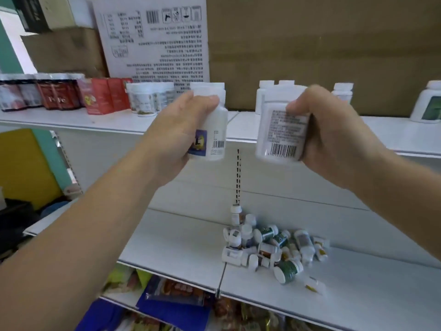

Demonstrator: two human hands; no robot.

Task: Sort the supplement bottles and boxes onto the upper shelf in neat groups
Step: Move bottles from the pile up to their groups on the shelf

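Both hands are full here, about mid-frame and level with the white upper shelf [71, 120]. The left hand [176, 130] is wrapped round a slim white plastic bottle with a purple-and-yellow label and a barcode [214, 139], fingers curled over its shoulder just below the cap. The right hand [334, 134] grips a fatter white plastic bottle with a grey block of print and a barcode [281, 132], fingers bunched near its top right. Both bottles are caps-up, a bit tilted, apart from each other, and held in the air in front of the shelf's edge rather than resting on it. My guess is they're light, stiff and smooth-sided, so a touch slippery. Taking them round the body like this looks right, better than by the cap, and a drop probably wouldn't break them. How full they are I can't tell. On the upper shelf there are already groups: dark red-labelled bottles [57, 94] at upper left, red cardboard boxes [105, 96] beside them, and squat white tubs [148, 99] just behind the left hand. Plain white bottles [342, 91] stand behind the right hand, and a big white bottle with a green label [427, 103] sits at the far right. Lower right of centre, a jumbled pile of small white bottles [269, 249] lies on the white lower shelf [179, 244], so plenty looks left to sort.
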